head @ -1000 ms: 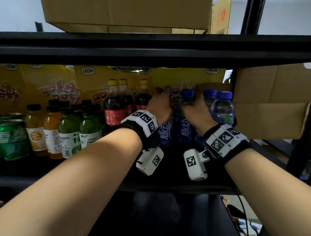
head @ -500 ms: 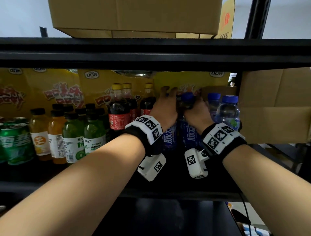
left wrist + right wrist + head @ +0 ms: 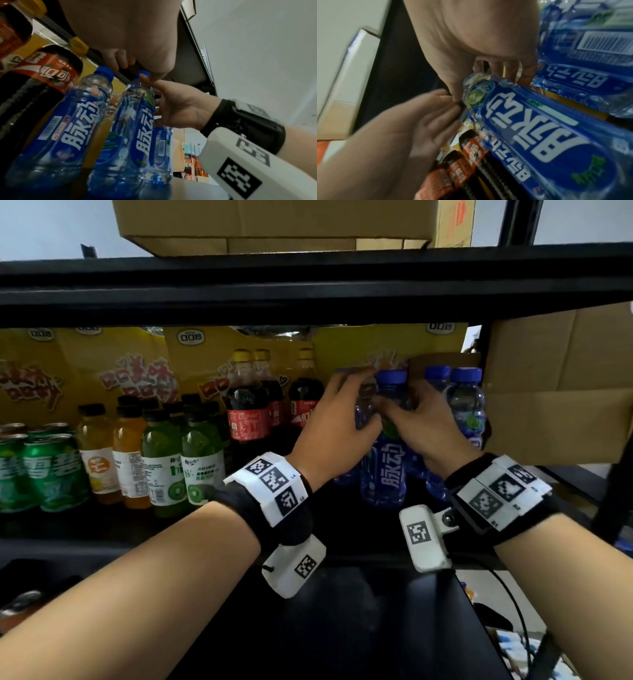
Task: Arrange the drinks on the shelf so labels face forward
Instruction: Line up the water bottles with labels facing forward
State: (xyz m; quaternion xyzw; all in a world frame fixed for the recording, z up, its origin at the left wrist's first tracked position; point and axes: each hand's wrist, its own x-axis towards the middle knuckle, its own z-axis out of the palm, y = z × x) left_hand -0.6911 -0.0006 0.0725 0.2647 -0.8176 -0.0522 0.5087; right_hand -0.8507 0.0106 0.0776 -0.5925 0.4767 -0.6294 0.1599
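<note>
Two hands on shelf [image 3: 239, 546] right end: right hand [image 3: 430, 428] grips blue bottle [image 3: 385, 474] neck; left hand [image 3: 334, 433] fingers loosely spread, seemingly holding nothing.

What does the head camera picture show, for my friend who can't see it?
Two hands, left hand and right hand, reach around a blue drink bottle on a dark shelf. Cola bottles, juice bottles and green cans stand to its left.
</note>
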